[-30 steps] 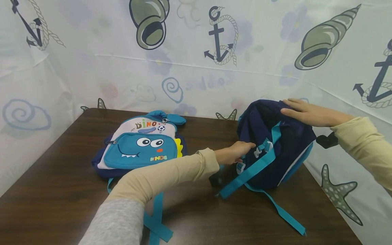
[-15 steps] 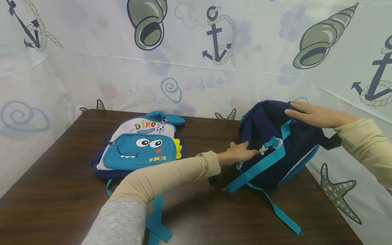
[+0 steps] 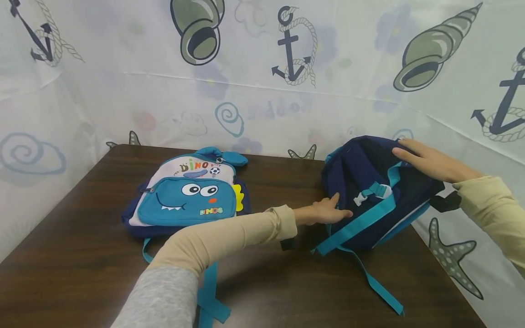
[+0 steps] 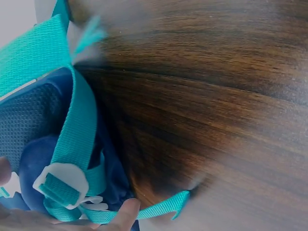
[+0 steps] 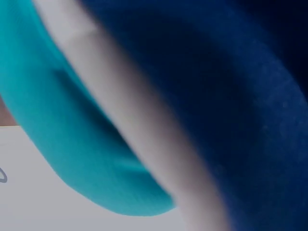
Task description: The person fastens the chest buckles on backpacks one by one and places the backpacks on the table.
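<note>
Head view, from my remote post: the navy backpack point(image 3: 344, 177) sits between 3 and 4 o'clock on the worktop point(image 3: 61, 237), tilted, strap side towards me. My right hand point(image 3: 439, 164) lies spread along its upper edge at 3 o'clock, fingers straight, gripping nothing. My left hand point(image 3: 326, 211) is at 4 o'clock, thumb raised, fingers wide, touching the pack's near-left edge.

Left wrist view adds what the head view does not show: a white slider point(image 4: 48, 174) at 8 o'clock, dark mesh point(image 4: 26, 120) at 9, and a fingertip against a narrow teal strap point(image 4: 161, 207) whose end points to 5. Right wrist view gives only a blurred close-up: navy cloth point(image 5: 211, 115), pale piping point(image 5: 115, 86), teal panel point(image 5: 82, 139). Fingers don't show there; for the right hand I rely on the head view.

Around: a dino backpack point(image 3: 186, 200) lies face up at 8 o'clock, well apart, its teal webbing point(image 3: 210, 291) trailing at 7. Printed curtain point(image 3: 156, 45) behind, at 12. In the way: my left sleeve point(image 3: 221, 243) crosses the worktop, covering the dino backpack's lower right edge.
</note>
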A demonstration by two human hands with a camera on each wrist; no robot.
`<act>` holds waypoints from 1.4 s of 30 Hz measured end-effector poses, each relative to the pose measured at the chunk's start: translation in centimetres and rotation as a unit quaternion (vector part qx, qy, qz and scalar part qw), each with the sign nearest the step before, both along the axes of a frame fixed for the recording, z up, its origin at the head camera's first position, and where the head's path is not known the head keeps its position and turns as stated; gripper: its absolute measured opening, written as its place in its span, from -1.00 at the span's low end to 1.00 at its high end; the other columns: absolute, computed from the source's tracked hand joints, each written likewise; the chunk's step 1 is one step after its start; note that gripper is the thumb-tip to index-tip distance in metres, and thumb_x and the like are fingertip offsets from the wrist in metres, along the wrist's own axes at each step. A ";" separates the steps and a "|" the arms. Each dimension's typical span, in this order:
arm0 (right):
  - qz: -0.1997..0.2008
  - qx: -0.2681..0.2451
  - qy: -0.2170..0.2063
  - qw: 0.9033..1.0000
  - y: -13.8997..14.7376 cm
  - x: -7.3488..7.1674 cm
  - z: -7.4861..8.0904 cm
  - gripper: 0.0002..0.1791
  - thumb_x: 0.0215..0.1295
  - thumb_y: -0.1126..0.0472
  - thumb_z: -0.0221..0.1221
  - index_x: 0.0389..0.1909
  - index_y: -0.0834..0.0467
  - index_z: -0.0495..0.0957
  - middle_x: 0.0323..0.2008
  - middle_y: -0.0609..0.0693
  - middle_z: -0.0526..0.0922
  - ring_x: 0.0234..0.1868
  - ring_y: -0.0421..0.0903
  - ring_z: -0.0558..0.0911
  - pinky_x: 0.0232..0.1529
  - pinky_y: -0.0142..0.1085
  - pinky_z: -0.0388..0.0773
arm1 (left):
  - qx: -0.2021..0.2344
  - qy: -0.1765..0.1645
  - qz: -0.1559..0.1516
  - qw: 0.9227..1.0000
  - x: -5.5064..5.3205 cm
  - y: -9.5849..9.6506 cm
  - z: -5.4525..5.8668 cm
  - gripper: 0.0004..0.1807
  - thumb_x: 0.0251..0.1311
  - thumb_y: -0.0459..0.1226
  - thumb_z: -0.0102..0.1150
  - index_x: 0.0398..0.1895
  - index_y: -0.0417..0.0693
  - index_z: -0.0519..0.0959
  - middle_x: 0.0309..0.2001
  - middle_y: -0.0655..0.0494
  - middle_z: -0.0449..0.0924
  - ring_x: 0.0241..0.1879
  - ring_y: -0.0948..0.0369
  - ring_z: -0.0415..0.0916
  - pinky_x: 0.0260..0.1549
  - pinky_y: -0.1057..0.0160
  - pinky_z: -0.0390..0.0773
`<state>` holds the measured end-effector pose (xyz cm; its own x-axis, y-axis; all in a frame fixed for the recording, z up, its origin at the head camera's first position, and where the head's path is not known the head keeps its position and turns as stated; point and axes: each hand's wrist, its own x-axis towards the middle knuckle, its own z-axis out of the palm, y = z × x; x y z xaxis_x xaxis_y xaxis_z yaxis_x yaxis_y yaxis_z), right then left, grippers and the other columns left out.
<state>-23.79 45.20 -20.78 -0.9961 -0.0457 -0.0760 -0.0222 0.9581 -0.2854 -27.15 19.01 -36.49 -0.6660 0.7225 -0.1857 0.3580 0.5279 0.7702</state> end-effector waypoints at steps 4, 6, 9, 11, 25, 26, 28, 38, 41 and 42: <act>-0.007 -0.005 0.001 1.000 1.1 0.0 -0.8 -0.07 0.53 -0.29 -0.35 0.55 0.37 -0.23 0.50 0.53 -0.20 0.47 0.57 -0.15 0.33 0.50 -0.16 | 0.020 -0.027 -0.012 0.999 -0.1 -0.1 -0.4 -0.11 0.43 0.14 -0.04 0.63 0.06 -0.18 0.61 0.06 -0.07 0.59 0.08 -0.09 0.53 -0.02 0.01; -0.010 -0.008 0.002 1.000 1.8 0.0 -1.2 -0.08 0.52 -0.29 -0.36 0.56 0.36 -0.22 0.50 0.53 -0.18 0.46 0.58 -0.12 0.32 0.51 -0.15 | 0.029 -0.037 -0.015 0.999 0.0 -0.1 -0.6 -0.11 0.43 0.13 -0.03 0.63 0.06 -0.19 0.62 0.05 -0.10 0.59 0.09 -0.10 0.53 0.00 0.03; -0.014 -0.012 0.001 1.000 2.6 -0.1 -1.8 -0.09 0.52 -0.29 -0.36 0.56 0.34 -0.19 0.49 0.54 -0.15 0.45 0.59 -0.10 0.29 0.53 -0.13 | 0.040 -0.037 -0.013 0.998 -0.1 -0.2 -0.7 -0.11 0.44 0.11 -0.04 0.63 0.07 -0.20 0.62 0.04 -0.12 0.60 0.10 -0.13 0.53 0.02 0.02; -0.015 -0.018 -0.004 1.000 3.0 -0.1 -2.2 -0.08 0.52 -0.30 -0.37 0.56 0.34 -0.18 0.49 0.54 -0.15 0.45 0.60 -0.10 0.29 0.54 -0.14 | 0.045 -0.026 -0.005 0.999 -0.1 -0.2 -0.9 -0.12 0.44 0.12 -0.04 0.63 0.07 -0.19 0.62 0.05 -0.11 0.60 0.12 -0.12 0.53 0.04 0.03; -0.023 -0.075 -0.028 0.997 2.8 0.2 -7.8 -0.07 0.53 -0.31 -0.40 0.56 0.35 -0.24 0.52 0.49 -0.17 0.49 0.54 -0.16 0.34 0.49 -0.16 | -0.012 0.020 0.019 1.000 -0.6 -1.2 -1.0 -0.15 0.41 0.14 -0.01 0.62 0.05 -0.05 0.59 0.01 -0.01 0.58 0.08 -0.04 0.53 -0.04 0.02; -0.022 -0.085 -0.025 0.996 2.7 0.2 -8.1 -0.08 0.54 -0.30 -0.40 0.56 0.36 -0.23 0.52 0.49 -0.17 0.49 0.54 -0.16 0.35 0.48 -0.16 | -0.018 0.022 0.018 0.999 -0.7 -1.3 -0.9 -0.15 0.41 0.14 -0.01 0.61 0.04 -0.04 0.59 0.01 -0.01 0.58 0.08 -0.04 0.53 -0.04 0.01; -0.019 -0.099 -0.015 0.995 2.7 0.1 -8.8 -0.10 0.55 -0.27 -0.39 0.55 0.36 -0.21 0.52 0.48 -0.15 0.50 0.53 -0.15 0.35 0.47 -0.16 | -0.027 0.026 0.013 0.999 -0.9 -1.8 -0.9 -0.16 0.42 0.14 -0.03 0.61 0.02 -0.04 0.59 0.01 0.00 0.58 0.08 -0.04 0.53 -0.02 0.03; -0.002 -0.167 -0.003 0.986 1.5 -0.6 -11.8 -0.12 0.57 -0.22 -0.32 0.54 0.41 -0.21 0.52 0.49 -0.17 0.51 0.50 -0.16 0.40 0.43 -0.20 | -0.059 0.035 -0.008 0.998 -2.3 -3.9 -0.7 -0.16 0.43 0.14 -0.05 0.59 -0.07 0.00 0.57 -0.06 0.04 0.56 0.05 0.01 0.49 0.02 0.15; -0.005 -0.191 -0.012 0.981 1.1 -0.7 -12.7 -0.10 0.57 -0.23 -0.32 0.55 0.37 -0.27 0.54 0.46 -0.25 0.53 0.47 -0.24 0.41 0.42 -0.25 | -0.058 0.026 -0.011 0.998 -2.7 -4.6 -0.7 -0.16 0.43 0.13 -0.04 0.59 -0.10 -0.01 0.57 -0.08 0.04 0.56 0.03 0.01 0.48 0.00 0.17; -0.006 -0.202 -0.016 0.979 1.1 -0.7 -13.1 -0.10 0.56 -0.24 -0.32 0.56 0.36 -0.30 0.55 0.44 -0.29 0.54 0.46 -0.28 0.42 0.42 -0.29 | -0.059 0.024 -0.011 0.998 -2.8 -4.8 -0.7 -0.15 0.43 0.13 -0.04 0.60 -0.09 -0.01 0.57 -0.08 0.04 0.56 0.03 0.02 0.48 0.00 0.17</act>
<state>-24.51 46.26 -33.87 -0.9942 -0.0665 -0.0847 0.0033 0.7673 -0.6412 -29.95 14.19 -37.19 -0.6598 0.7124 -0.2390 0.4056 0.6054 0.6849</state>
